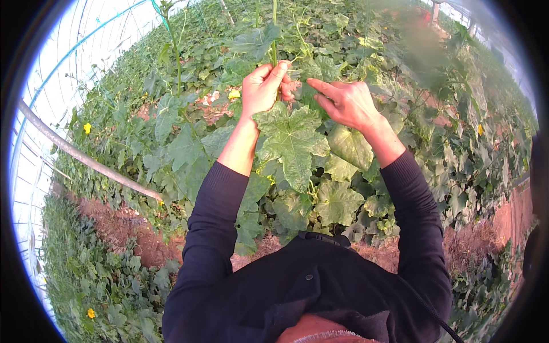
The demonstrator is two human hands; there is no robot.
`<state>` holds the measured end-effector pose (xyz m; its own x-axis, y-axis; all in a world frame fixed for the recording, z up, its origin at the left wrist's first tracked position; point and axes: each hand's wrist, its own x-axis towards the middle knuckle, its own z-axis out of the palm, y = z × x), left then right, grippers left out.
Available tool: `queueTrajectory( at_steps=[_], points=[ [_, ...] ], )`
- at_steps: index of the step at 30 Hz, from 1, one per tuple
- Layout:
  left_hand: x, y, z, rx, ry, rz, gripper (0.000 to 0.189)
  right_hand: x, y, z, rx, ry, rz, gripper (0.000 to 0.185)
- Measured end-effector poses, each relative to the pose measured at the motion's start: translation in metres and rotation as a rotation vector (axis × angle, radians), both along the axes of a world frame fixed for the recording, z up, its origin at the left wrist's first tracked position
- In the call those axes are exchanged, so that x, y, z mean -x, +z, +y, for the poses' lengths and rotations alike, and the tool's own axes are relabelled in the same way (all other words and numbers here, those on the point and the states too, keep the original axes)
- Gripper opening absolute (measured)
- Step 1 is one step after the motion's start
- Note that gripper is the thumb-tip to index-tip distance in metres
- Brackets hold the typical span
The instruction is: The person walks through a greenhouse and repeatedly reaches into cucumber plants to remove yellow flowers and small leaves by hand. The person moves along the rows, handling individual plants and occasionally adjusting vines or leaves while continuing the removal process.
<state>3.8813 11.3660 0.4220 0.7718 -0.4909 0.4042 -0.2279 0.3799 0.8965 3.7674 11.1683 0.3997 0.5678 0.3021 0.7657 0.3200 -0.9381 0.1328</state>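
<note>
An upright green vine stem (274,38) rises ahead of me, and my left hand (266,88) is closed around it, thumb on top. A thin tendril or side shoot (296,59) sticks out by the left thumb. To the right, my right hand (345,100) hovers over the foliage with its index finger pointing at the left hand; its other fingers are partly curled, and no object shows in it. Below both hands spreads a large lobed leaf (291,141) with pale mottling. A yellow flower (234,94) shows just left of my left wrist.
Dense leafy vines fill the greenhouse rows. Another upright stem (176,55) stands to the left. A curved metal pipe (90,160) crosses the left side, near the plastic-covered wall (47,77). Bare reddish soil (146,240) separates this row from plants behind me.
</note>
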Motion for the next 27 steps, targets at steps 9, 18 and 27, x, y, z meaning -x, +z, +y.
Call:
queueTrajectory(
  at_steps=[9,18,27],
  points=[
    [-0.008,0.009,0.024,-0.085,0.039,-0.066,0.034,-0.028,0.015,-0.041,0.184,-0.544,0.048,0.028],
    [-0.015,0.010,0.017,-0.182,-0.127,-0.061,0.035,-0.042,0.021,0.039,-0.187,-0.118,0.092,0.039],
    [-0.002,0.014,0.023,-0.202,-0.149,-0.094,0.035,-0.032,0.037,0.043,0.048,-0.377,0.033,0.016]
  ],
)
